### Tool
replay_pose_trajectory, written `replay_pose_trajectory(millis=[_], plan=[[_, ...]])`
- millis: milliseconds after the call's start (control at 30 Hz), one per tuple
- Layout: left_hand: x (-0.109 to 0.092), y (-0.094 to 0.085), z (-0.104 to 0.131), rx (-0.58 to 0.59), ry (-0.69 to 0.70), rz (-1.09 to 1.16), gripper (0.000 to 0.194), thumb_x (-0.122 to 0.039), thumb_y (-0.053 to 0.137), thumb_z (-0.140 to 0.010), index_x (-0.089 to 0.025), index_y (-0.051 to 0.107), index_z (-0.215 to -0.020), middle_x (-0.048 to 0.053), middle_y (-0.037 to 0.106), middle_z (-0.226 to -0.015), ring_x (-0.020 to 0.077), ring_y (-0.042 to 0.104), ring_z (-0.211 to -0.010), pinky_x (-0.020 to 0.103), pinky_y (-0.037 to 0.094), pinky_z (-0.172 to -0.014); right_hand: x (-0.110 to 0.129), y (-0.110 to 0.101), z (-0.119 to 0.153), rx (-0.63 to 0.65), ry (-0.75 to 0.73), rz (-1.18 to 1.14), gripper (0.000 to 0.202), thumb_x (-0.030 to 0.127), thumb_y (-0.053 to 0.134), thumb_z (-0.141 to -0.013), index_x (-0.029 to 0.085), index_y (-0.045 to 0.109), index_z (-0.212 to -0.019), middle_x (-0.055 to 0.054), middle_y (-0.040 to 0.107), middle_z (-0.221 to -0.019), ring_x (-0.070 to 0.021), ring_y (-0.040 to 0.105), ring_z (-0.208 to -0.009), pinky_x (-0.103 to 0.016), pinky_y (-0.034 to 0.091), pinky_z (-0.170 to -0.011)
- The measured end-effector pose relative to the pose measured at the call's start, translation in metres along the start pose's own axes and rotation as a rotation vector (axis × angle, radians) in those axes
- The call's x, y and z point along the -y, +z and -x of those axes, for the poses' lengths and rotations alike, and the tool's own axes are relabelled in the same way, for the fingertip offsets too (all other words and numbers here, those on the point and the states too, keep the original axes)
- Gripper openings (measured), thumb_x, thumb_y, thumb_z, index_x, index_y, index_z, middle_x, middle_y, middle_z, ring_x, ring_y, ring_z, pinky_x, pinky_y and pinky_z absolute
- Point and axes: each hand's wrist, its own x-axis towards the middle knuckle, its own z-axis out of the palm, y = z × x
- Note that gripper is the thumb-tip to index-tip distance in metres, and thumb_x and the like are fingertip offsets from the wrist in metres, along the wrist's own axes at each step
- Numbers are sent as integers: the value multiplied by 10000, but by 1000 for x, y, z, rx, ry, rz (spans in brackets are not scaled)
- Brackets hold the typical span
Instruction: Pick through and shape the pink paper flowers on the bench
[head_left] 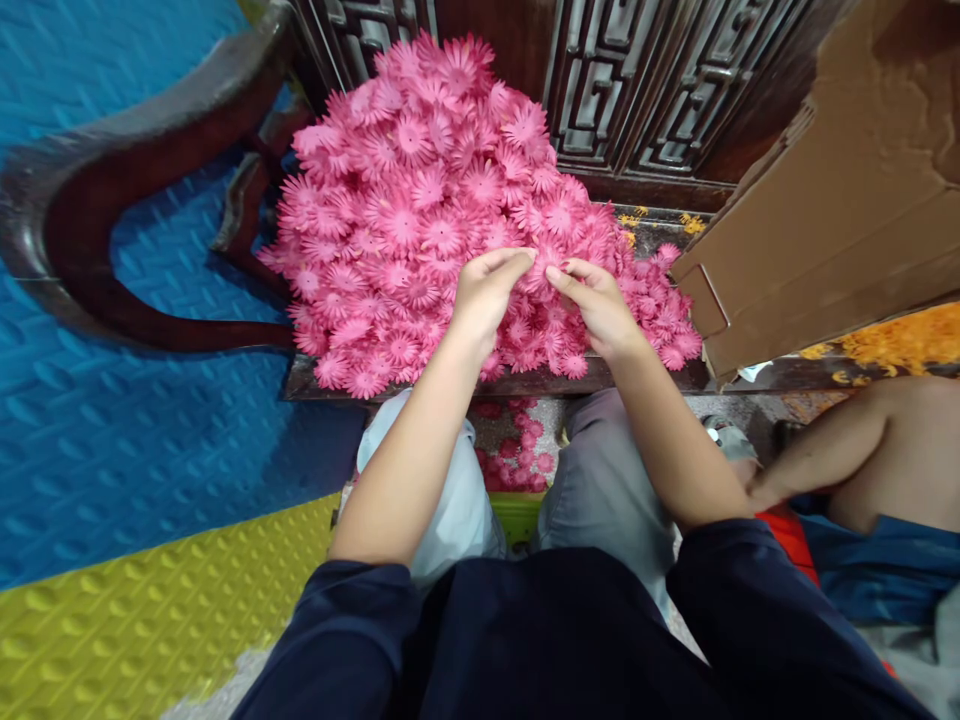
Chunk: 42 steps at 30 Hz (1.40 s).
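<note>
Flowers (405, 230) lie heaped across upper centre; over them the left hand (484, 290) and right hand (600, 310) pinch narrowly, though whether either holds one cannot be told. Cardboard (832, 220) stands just beside the heap's right end; a dark armrest (75, 225) curves at upper left. Another person (915, 450) shows lower right.

Flowers (442, 235) matt, papery; armrest (71, 225) glossy wood; box (825, 220) matt cardboard; mat (150, 430) embossed, plastic-looking.
</note>
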Motion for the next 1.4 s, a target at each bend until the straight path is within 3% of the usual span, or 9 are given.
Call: replay_pose_trajectory(millis=[167, 600, 800, 1100, 1400], plan=[[2, -3, 0, 164, -9, 16, 136, -329, 655, -797, -197, 686, -800, 15, 710, -821, 144, 668, -844, 302, 539, -786, 0, -4, -1, -15, 30, -39, 322, 521, 703, -663, 219, 589, -677, 11, 629, -732, -145, 601, -835, -308, 504, -796], [-10, -3, 5, 59, -139, 49, 71, -170, 658, -730, -177, 726, -750, 29, 741, -884, 172, 659, -928, 294, 477, -890, -3, -2, -2, -200, -48, -32, 302, 467, 732, -643, 197, 599, -617, 40, 567, -635, -93, 533, -657, -249, 452, -680], [-4, -1, 3, 12, -99, 2, 81, -151, 632, -730, -170, 711, -736, 20, 734, -865, 142, 647, -872, 274, 464, -883, -5, -2, -4, -279, -121, 99, 302, 454, 735, -640, 185, 599, -646, 44, 524, -643, -82, 481, -628, -248, 416, -658], [-8, 2, 5, 77, -65, -22, 99, -151, 590, -762, -154, 679, -719, 10, 702, -791, 123, 616, -802, 248, 447, -825, -6, 1, -5, -298, -107, 146, 272, 407, 719, -668, 180, 575, -626, 47, 490, -621, -79, 452, -611, -250, 400, -641], [-12, -2, 3, 162, -265, 136, 147, -108, 590, -722, -155, 615, -585, -27, 621, -611, 89, 575, -684, 221, 445, -773, -5, 4, -1, -239, -109, 150, 224, 364, 717, -682, 183, 590, -645, 41, 533, -650, -87, 475, -632, -262, 408, -667]])
